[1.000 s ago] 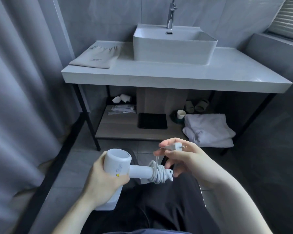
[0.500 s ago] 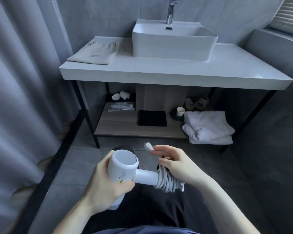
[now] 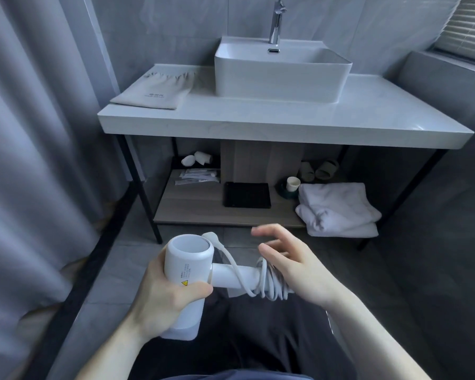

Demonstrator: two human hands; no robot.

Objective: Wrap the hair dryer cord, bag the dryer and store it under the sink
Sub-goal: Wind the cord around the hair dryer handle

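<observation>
A white hair dryer (image 3: 188, 266) is held low in the middle, its round mouth facing up. My left hand (image 3: 165, 298) is wrapped around its barrel. The white cord (image 3: 269, 281) is coiled around the end of the handle, and one loose strand runs up to the plug (image 3: 211, 237) lying by the dryer's head. My right hand (image 3: 291, 266) hovers beside the coil with its fingers spread, the palm close to the coil. A beige drawstring bag (image 3: 154, 90) lies flat on the left of the white counter (image 3: 285, 124).
A white basin (image 3: 281, 69) with a chrome tap stands on the counter. Beneath, a wooden shelf (image 3: 192, 207) holds folded white towels (image 3: 337, 211), a black mat (image 3: 246, 195), a cup, slippers and small packets. Grey curtain at left, black frame legs at both sides.
My right hand let go of the plug and opened; the plug now rests by the dryer's head. The cord end moved from right to left across the handle.
</observation>
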